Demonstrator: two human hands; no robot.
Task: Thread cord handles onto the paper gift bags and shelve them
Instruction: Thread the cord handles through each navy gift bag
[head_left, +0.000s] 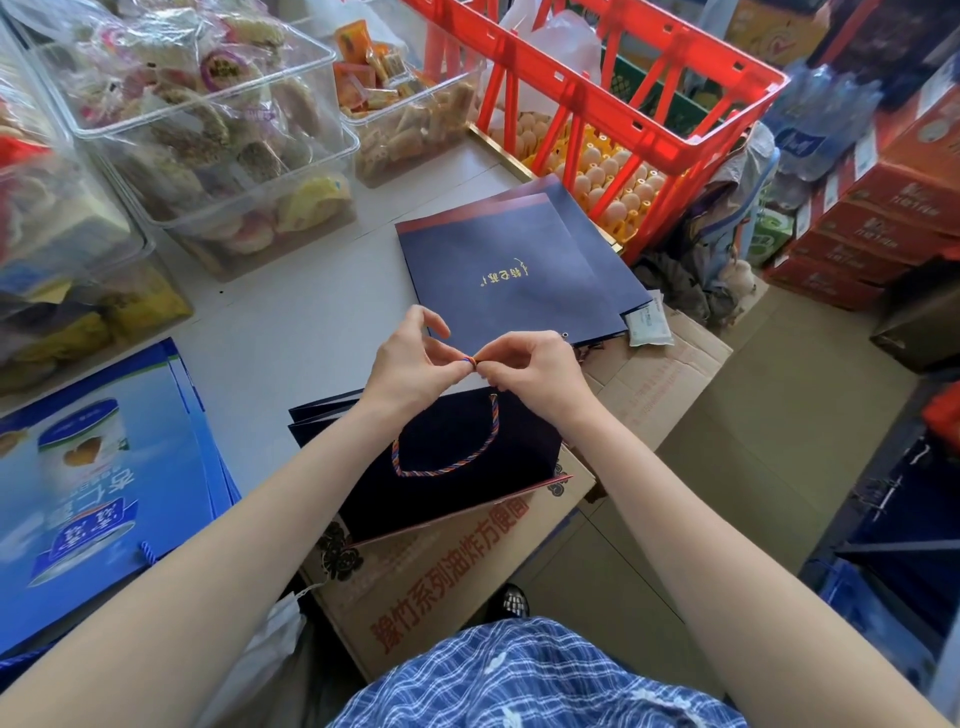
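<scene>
The end of a twisted multicoloured cord (470, 360) is being pinched between the fingertips of the left hand (410, 358) and the right hand (530, 366), its loop lying on the dark navy gift bag (467, 467) beneath them. A stack of flat navy bags (514, 270) is lying at twelve o'clock from the hands, on the white table (291, 322), with a red egg crate (623, 104) standing at one o'clock.

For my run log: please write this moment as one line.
step: knotting cord end | left hand: pinches cord | right hand: pinches cord | bag: under hands, cord loop hanging | stack: behind

White table (311, 322) bearing gift bags (509, 270)
</scene>
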